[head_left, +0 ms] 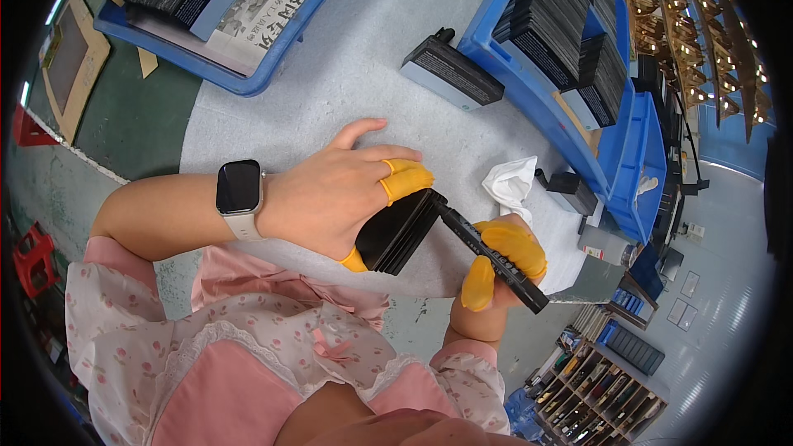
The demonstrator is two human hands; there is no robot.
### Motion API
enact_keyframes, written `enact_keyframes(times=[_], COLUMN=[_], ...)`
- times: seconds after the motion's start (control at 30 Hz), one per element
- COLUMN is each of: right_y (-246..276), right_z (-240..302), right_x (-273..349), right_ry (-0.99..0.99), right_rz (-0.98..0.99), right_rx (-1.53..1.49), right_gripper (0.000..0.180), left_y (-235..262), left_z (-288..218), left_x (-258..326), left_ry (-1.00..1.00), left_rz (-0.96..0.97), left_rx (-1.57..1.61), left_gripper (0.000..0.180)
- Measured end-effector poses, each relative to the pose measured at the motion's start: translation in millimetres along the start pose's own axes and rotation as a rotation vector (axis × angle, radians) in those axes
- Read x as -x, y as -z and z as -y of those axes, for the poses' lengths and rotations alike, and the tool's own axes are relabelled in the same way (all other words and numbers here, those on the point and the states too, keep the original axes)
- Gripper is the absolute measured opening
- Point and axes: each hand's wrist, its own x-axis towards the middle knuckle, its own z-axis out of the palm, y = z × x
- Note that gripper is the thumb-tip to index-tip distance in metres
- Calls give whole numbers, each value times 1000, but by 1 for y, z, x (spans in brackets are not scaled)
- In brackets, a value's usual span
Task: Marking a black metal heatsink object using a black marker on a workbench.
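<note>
Green table (pixel 153 128), grey cloth (pixel 322 83), black marker (pixel 487 257)

Ref. = held card stack (pixel 398 235). L hand (pixel 329 190) on its L side; R hand (pixel 519 248) to its R, w/ marker (pixel 487 256) in it, 1 end at stack's R edge. Directly behind & slightly R: 1 card block (pixel 450 74). Behind & L: tray (pixel 248 85), newspaper (pixel 273 0) in it. Behind & R: crate (pixel 547 120) w/ card rows (pixel 537 29). R, slightly behind: cloth (pixel 512 182). Further R: bottle (pixel 605 244).

The black stack (pixel 395 230) was partly covered by the left hand (pixel 322 190), and the newspaper-lined tray (pixel 263 81) was cropped above.
</note>
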Motion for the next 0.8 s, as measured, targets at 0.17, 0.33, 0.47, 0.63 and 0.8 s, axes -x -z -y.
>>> enact_keyframes(times=[0.17, 0.33, 0.47, 0.63, 0.8], right_y=[4, 8, 9, -3, 1], right_z=[1, 14, 14, 10, 12], right_x=[1, 7, 7, 7, 4], right_ry=[-63, -211, -249, -164, -179], right_rz=[71, 86, 126, -21, 20], right_rx=[-98, -30, -110, -79, -58], right_gripper=[28, 32, 38, 40, 38], left_y=[0, -2, -1, -1, -1], left_z=[1, 1, 1, 1, 1], left_x=[1, 1, 1, 1, 1], left_ry=[4, 1, 5, 0, 1], left_rz=[5, -2, 11, 2, 8], left_rx=[-14, -13, -13, -11, -16], left_gripper=[58, 57, 56, 56, 57])
